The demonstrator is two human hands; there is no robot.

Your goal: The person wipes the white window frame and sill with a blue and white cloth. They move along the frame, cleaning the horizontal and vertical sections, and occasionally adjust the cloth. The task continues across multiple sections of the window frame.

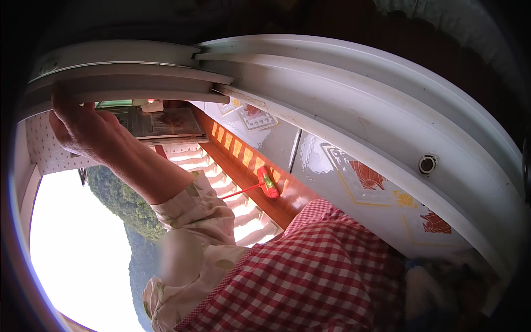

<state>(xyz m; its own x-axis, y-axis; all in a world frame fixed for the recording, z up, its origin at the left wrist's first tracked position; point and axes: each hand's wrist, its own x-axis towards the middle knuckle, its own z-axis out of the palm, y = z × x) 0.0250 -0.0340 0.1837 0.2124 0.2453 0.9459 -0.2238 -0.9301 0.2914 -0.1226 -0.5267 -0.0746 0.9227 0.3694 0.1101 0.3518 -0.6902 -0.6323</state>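
Note:
My left hand (81, 128) reaches to the upper left with its fingers over the edge of a pale window sash (145, 85). Some of its fingertips are hidden or dim against the frame. The sash meets a long white window frame with track grooves (348, 99), which curves across the top and right. A round fitting or hole (427, 164) sits in that frame. My right hand is not in view. A light sleeve (199, 207) and a red-and-white checked apron (307, 265) fill the lower middle.
Glossy white tiles with red and yellow motifs (369, 174) run along the frame. A red-headed broom or mop (267, 182) lies on the reddish-brown floor (232, 166) beside a white balustrade (249, 224). Farther off are a cabinet-like unit (174, 122) and a wooded hill (116, 195).

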